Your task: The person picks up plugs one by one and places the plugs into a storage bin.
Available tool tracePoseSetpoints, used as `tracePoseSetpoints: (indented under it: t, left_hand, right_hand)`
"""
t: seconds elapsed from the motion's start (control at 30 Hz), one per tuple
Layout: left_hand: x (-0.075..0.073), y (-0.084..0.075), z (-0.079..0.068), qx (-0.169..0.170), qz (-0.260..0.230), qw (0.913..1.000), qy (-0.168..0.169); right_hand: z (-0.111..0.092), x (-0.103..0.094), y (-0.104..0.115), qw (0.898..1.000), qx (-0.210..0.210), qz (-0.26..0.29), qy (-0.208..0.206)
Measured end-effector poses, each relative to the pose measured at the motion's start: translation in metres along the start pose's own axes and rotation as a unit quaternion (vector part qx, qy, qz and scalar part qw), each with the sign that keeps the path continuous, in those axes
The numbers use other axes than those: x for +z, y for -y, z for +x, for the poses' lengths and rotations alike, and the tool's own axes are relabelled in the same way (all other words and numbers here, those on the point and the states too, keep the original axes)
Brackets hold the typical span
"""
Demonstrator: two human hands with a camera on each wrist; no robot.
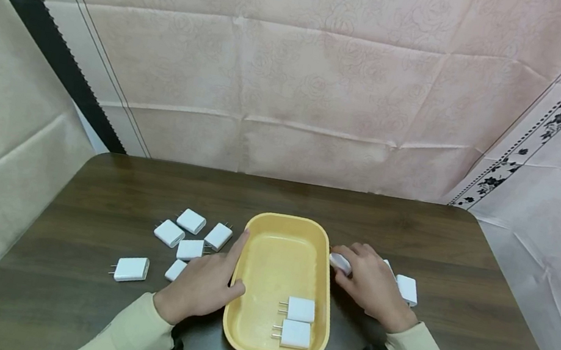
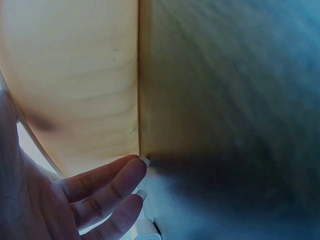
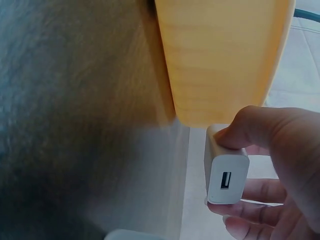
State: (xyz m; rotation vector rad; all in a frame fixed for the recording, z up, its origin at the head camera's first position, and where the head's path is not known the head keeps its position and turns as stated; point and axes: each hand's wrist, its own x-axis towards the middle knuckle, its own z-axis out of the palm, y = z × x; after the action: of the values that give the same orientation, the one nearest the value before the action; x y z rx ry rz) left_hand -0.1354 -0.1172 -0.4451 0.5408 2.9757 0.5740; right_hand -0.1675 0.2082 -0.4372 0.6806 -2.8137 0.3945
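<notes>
In the head view, a yellow tray (image 1: pixel 262 283) stands between the hands. Two white USB charger plugs (image 1: pixel 300 309) lie in its lower right part, prongs pointing left. My left hand (image 1: pixel 201 282) rests at the tray's left rim, its index finger straight along the edge and its thumb over the inside. Relaxed fingers (image 2: pixel 107 192) show beside the tray's wall in the left wrist view. Just outside the right rim, my right hand (image 1: pixel 371 283) pinches another white USB charger plug (image 3: pixel 228 177) between thumb and fingers. Its USB port faces the right wrist camera.
Several white charger plugs (image 1: pixel 192 221) lie loosely grouped left of the tray, with a single plug (image 1: pixel 131 269) farther left. Beyond the right hand is another plug (image 1: pixel 407 290), and one more is partly hidden. Light cloth (image 1: pixel 296 78) hangs behind the brown wooden table (image 1: pixel 146 177).
</notes>
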Motion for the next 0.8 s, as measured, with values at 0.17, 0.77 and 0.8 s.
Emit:
tracePoseSetpoints:
  t: [0.17, 0.77, 0.8]
  left_hand:
    - [0.000, 0.000, 0.000, -0.001, -0.002, 1.0000, 0.000]
    - [-0.001, -0.001, -0.001, 0.003, 0.000, 1.0000, -0.002]
    - [-0.001, -0.001, 0.000, 0.003, -0.001, 1.0000, -0.002]
  right_hand:
    - [0.000, -0.004, 0.000, 1.000, 0.001, -0.002, -0.013]
    - [0.000, -0.021, 0.008, 0.999, 0.003, -0.019, -0.041]
    - [0.000, -0.022, 0.008, 0.999, 0.001, -0.019, -0.044]
